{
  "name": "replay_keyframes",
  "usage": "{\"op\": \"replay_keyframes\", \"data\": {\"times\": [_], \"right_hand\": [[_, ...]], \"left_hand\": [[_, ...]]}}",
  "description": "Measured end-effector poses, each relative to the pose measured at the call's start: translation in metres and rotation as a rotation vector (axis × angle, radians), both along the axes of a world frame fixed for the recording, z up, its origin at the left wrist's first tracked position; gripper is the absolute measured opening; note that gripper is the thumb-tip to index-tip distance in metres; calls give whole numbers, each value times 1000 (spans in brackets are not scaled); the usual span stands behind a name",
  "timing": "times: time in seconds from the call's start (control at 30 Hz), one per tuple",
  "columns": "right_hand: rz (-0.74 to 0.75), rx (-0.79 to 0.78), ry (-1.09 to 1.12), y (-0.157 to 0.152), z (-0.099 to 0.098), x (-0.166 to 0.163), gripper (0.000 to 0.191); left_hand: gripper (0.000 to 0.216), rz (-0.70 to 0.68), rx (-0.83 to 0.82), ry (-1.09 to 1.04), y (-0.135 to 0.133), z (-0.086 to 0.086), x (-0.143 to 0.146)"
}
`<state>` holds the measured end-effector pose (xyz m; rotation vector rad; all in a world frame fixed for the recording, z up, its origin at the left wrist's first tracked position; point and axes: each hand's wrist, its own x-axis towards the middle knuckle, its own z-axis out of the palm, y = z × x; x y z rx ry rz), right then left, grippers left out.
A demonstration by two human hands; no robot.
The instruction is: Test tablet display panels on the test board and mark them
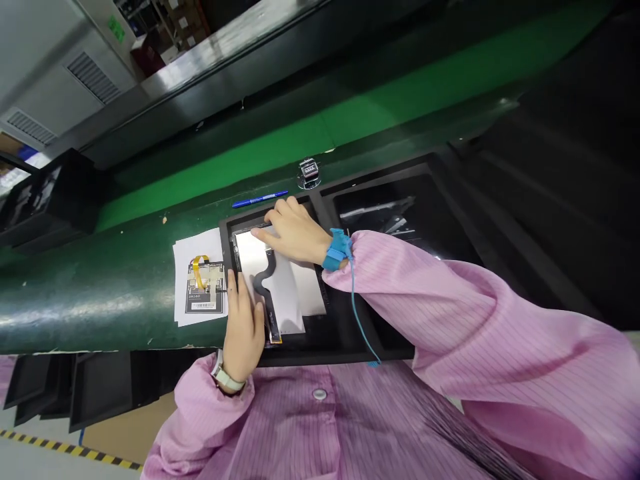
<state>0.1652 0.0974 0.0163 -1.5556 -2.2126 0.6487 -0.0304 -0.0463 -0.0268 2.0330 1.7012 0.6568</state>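
Note:
A flat silver panel [293, 283] with a curved black flex cable [264, 277] lies in the left pocket of a black tray [345, 333]. My left hand [244, 327] lies flat on the panel's near left edge, fingers stretched toward the cable. My right hand [295, 230], with a blue wrist strap [336, 250], rests on the panel's far edge, fingers pressing down on its top corner. Neither hand lifts anything.
A white sheet [197, 280] showing a picture of a part with a yellow strip lies left of the tray. A blue pen [260, 199] and a small counter [309, 172] sit beyond it. A green conveyor belt [350, 120] runs behind. The tray's right pocket [390, 213] holds dark parts.

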Motion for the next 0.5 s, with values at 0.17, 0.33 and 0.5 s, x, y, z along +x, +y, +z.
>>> {"op": "replay_keyframes", "data": {"times": [0.17,0.33,0.5], "right_hand": [[20,226,138,-29,46,11,58],[27,393,149,-67,64,49,63],[-106,364,-59,-106,35,103,55]], "left_hand": [[76,240,-105,-652,9,11,4],[38,351,-180,-962,42,36,9],[4,613,-179,-1013,148,75,0]]}}
